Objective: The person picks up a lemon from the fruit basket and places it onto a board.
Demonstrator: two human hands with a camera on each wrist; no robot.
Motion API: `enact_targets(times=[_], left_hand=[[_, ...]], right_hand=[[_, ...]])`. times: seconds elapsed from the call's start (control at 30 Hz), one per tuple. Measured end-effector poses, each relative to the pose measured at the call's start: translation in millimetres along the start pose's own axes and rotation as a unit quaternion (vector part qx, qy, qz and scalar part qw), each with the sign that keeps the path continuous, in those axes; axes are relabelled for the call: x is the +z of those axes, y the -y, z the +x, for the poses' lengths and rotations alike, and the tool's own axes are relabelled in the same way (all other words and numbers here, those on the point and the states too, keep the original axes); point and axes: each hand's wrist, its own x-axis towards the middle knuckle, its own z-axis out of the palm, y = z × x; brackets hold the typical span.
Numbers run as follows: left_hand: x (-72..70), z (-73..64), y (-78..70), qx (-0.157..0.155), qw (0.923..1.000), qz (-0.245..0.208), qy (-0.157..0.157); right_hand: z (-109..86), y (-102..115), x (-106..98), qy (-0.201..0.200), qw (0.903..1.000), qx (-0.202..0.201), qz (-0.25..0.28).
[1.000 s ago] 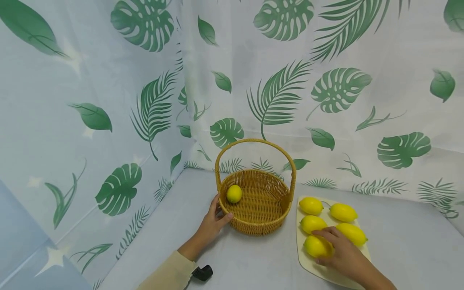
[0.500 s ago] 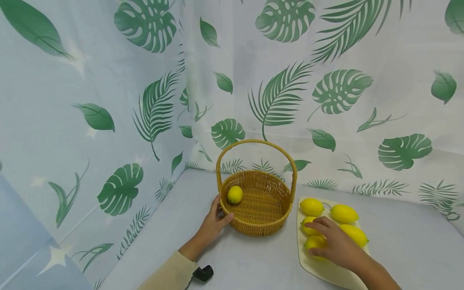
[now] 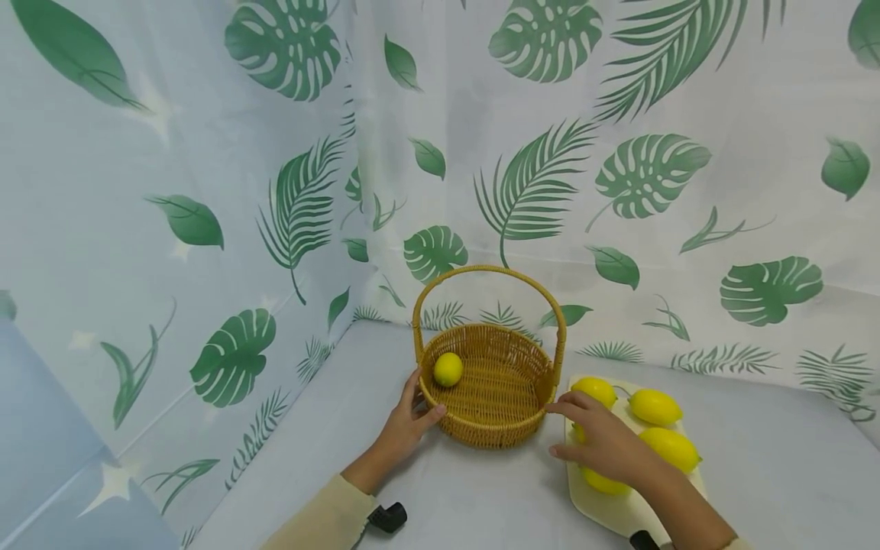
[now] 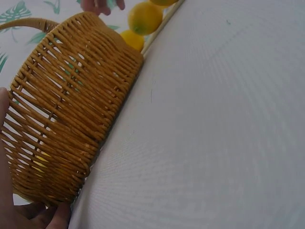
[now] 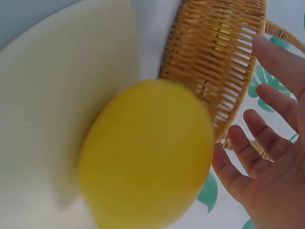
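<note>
A brown wicker basket [image 3: 490,432] with a tall arched handle stands upright on the table, one yellow lemon [image 3: 448,370] lying at its left inside. My left hand [image 3: 401,437] grips the basket's left side, thumb at the rim and fingers along the outer wall. Between the basket and a cream board [image 3: 593,507], my right hand [image 3: 608,439] hovers with fingers spread, fingertips near the basket's right rim and nothing held. Several lemons [image 3: 655,407] lie on the board, some partly hidden by that hand. The right wrist view shows one lemon [image 5: 147,152] large beside the spread fingers.
Leaf-patterned white curtains [image 3: 536,176] hang behind and to the left of the pale cloth-covered table [image 3: 495,504]. Black wrist devices show at the left cuff [image 3: 388,518] and near the right wrist.
My right hand has come off the lemons at the board's near left and moved up and left toward the basket, fingers spreading. My left hand stays on the basket. The view has shifted slightly.
</note>
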Motion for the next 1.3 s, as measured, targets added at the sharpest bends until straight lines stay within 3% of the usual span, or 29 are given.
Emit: enact_targets(times=[0.53, 0.8, 1.0, 1.3], left_hand=[[-1.2, 1.5, 1.7, 0.005, 0.9999, -0.009, 0.004], [-1.2, 2.4, 4.1, 0.009, 0.9999, -0.007, 0.001], [0.0, 1.0, 2.5, 0.009, 1.0000, 0.002, -0.003], [0.3, 0.9, 2.6, -0.020, 0.9998, -0.008, 0.004]], right_hand=[[44.9, 38.4, 10.8, -0.042, 0.9968, -0.068, -0.008], [69.3, 42.8, 24.2, 0.004, 0.9962, -0.071, 0.051], [86.5, 43.0, 34.8, 0.024, 0.9958, -0.078, 0.041], [109.8, 47.3, 45.1, 0.051, 0.9973, -0.051, 0.010]])
